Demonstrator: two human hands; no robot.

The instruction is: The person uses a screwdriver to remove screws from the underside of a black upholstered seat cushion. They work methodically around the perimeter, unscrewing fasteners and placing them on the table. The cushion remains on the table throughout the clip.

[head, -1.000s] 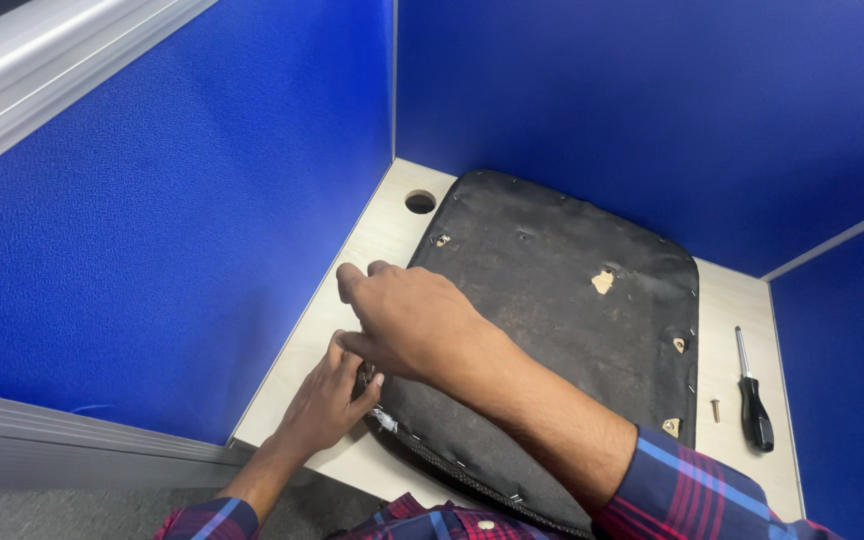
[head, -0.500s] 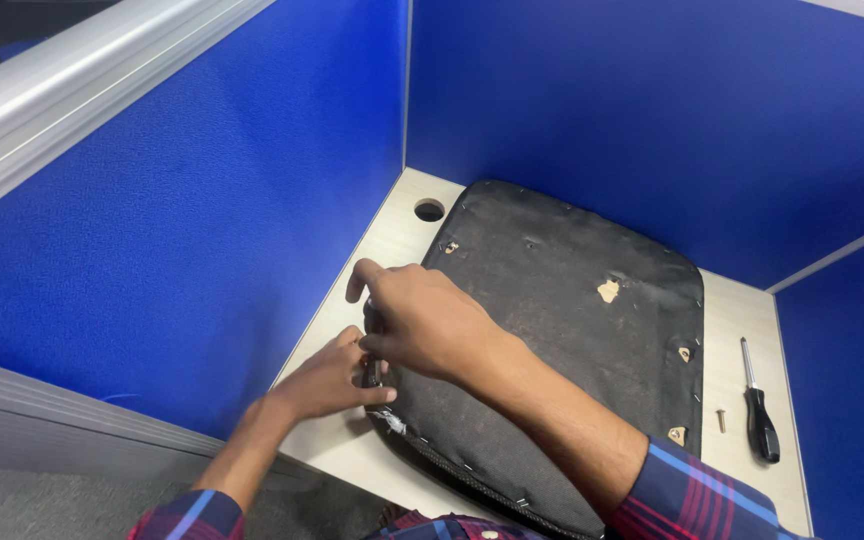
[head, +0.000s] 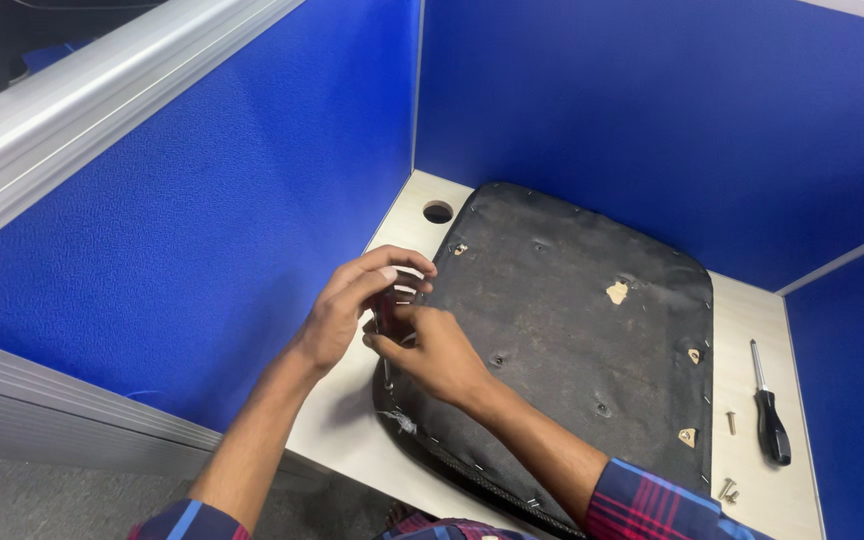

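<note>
Both hands meet at the left edge of the black seat pad [head: 572, 330], lying underside-up on the pale desk [head: 407, 225]; left hand [head: 352, 305] curls over the rim; right hand [head: 432, 350] pinches there, on what I cannot tell; screwdriver [head: 772, 415] and screws [head: 728, 490] sit well right.

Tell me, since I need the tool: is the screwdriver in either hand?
No, the screwdriver lies on the desk, right of the seat cushion.
</note>
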